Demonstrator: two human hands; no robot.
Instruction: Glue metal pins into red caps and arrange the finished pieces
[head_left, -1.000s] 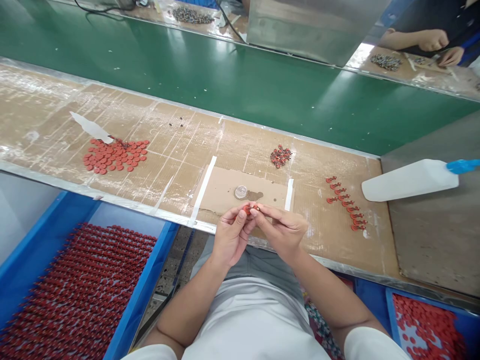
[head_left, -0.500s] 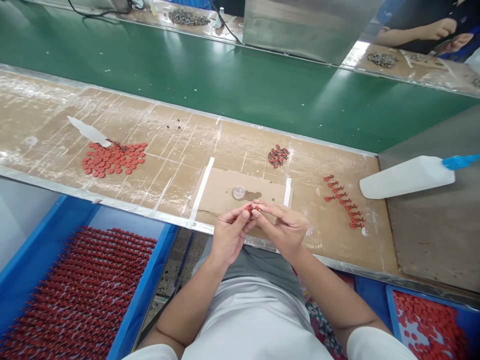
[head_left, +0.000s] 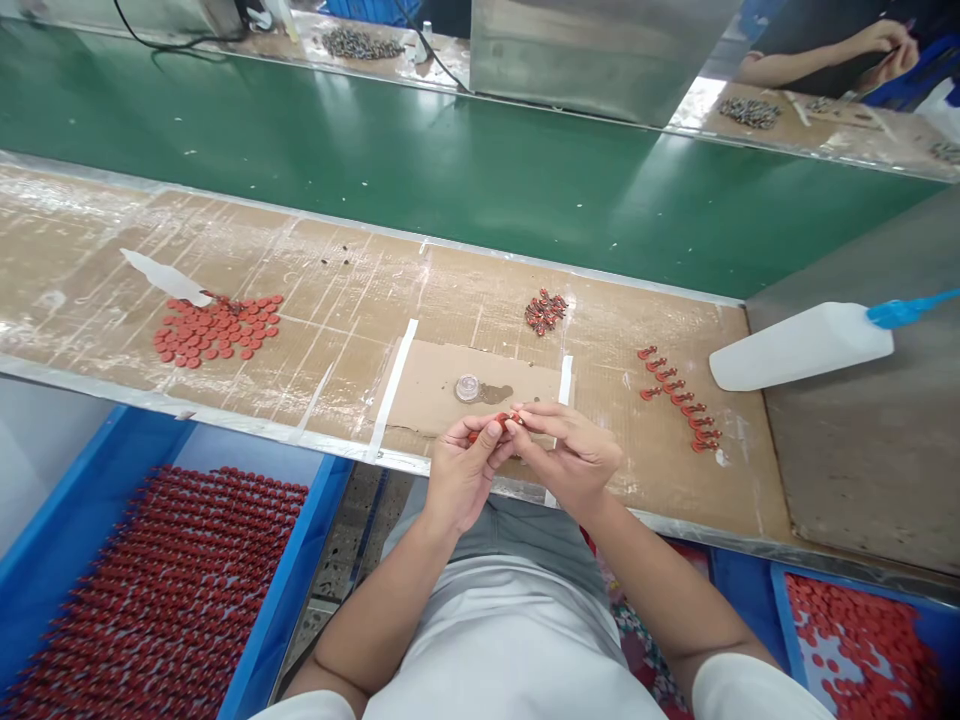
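My left hand (head_left: 466, 468) pinches a small red part (head_left: 504, 420) between thumb and fingers, just above the front of the bench. From the other side, the fingertips of my right hand (head_left: 574, 455) close on the same part; their grip hides most of its shape. Beyond my hands, a small round clear dish (head_left: 468, 388) rests on a cardboard sheet (head_left: 420, 385), with a dark wet stain beside it. A little heap of red-and-dark pieces (head_left: 546, 311) lies farther back. To the right stand several red pieces with dark tops (head_left: 681, 396), in a slanting line.
Red discs (head_left: 214, 335) lie at left beside a white pointed strip (head_left: 161, 275). A white bottle (head_left: 802, 348) with a blue nozzle leans at right. Blue trays (head_left: 281, 590) of red parts flank me below. Past the green belt (head_left: 420, 150), a co-worker's hands (head_left: 889, 50) are raised.
The view has shifted slightly, so the bench items sit a little further left. My hands keep their pinch on the red part, with the fingers barely moved. The co-worker's hands have risen.
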